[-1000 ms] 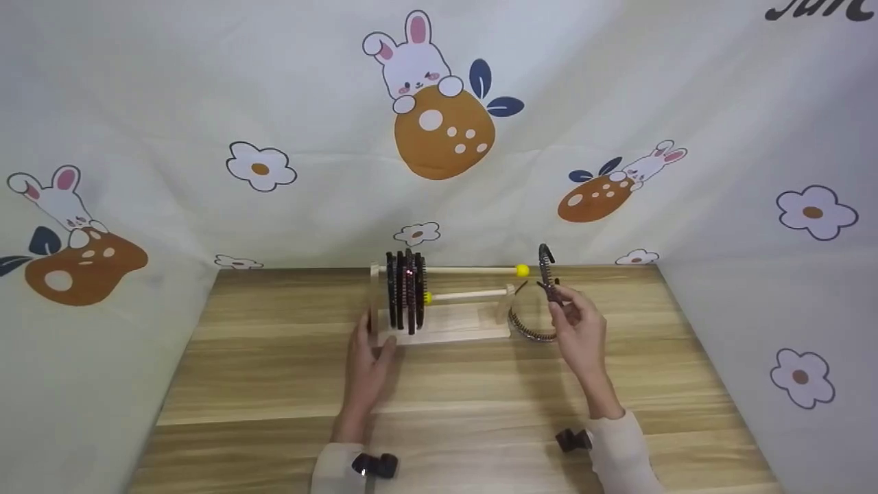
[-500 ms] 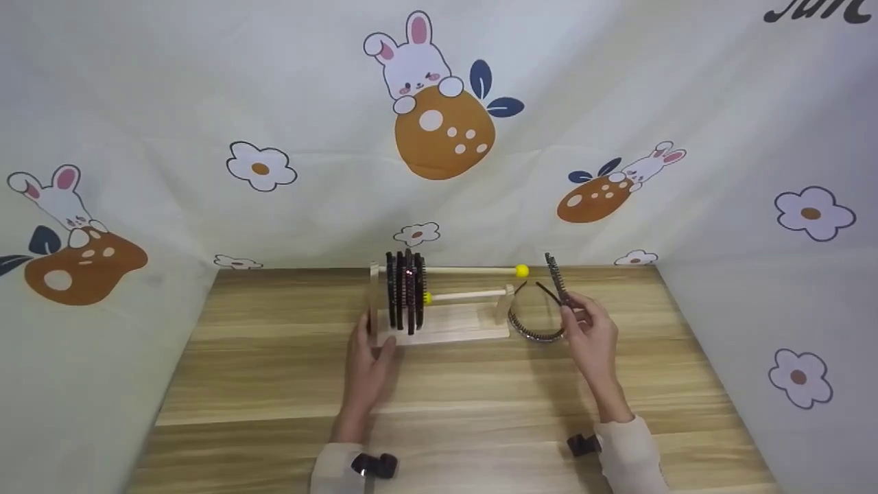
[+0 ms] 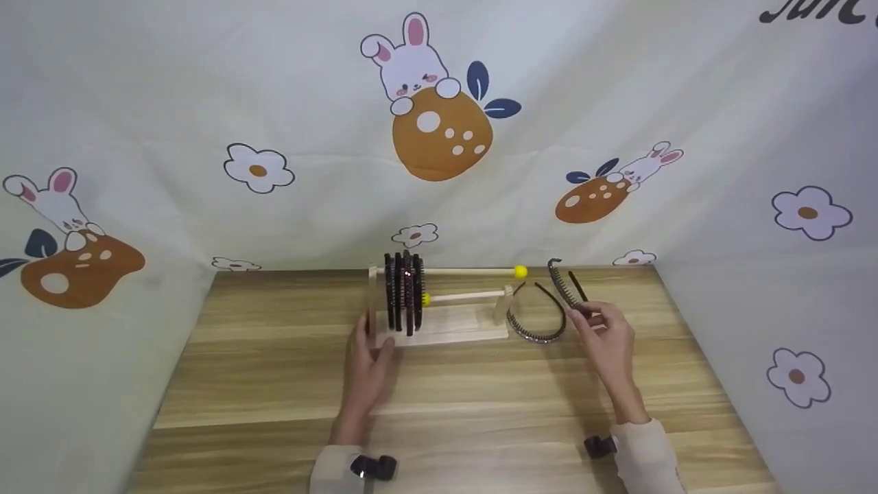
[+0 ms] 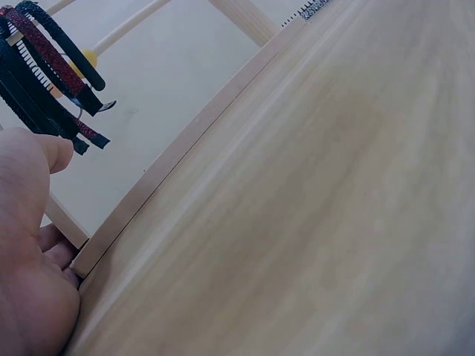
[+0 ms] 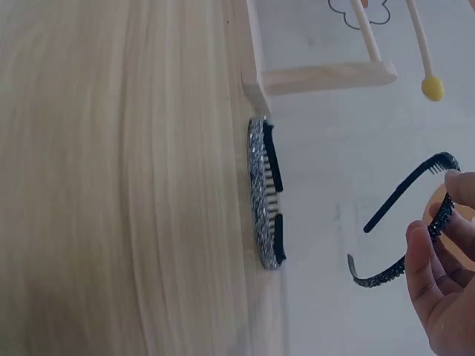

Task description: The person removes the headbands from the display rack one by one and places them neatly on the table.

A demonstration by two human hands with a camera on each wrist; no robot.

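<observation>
A wooden rack [image 3: 473, 322] with two dowels, each tipped by a yellow ball, stands near the back of the table. Several dark toothed headbands [image 3: 405, 295] hang together at the left of its upper dowel. My left hand [image 3: 367, 377] holds the rack's left end, thumb at the front and fingers partly hidden behind the upright. Between thumb and fingers, my right hand [image 3: 607, 343] pinches a dark beaded headband [image 5: 386, 276], raised above the table with its ends spread apart. A second, glittery headband [image 5: 260, 196] lies on the table between the rack and my right hand.
The wood-grain table [image 3: 473, 418] ends at a pale cloth backdrop [image 3: 315, 103] printed with rabbits and flowers, which also rises at both sides. The upper dowel's yellow ball [image 3: 520, 272] sticks out at right, near the lying headband.
My right hand has moved right and slightly toward me, turning the pinched headband and carrying it clear of the lying one. My left hand and the rack stay in place.
</observation>
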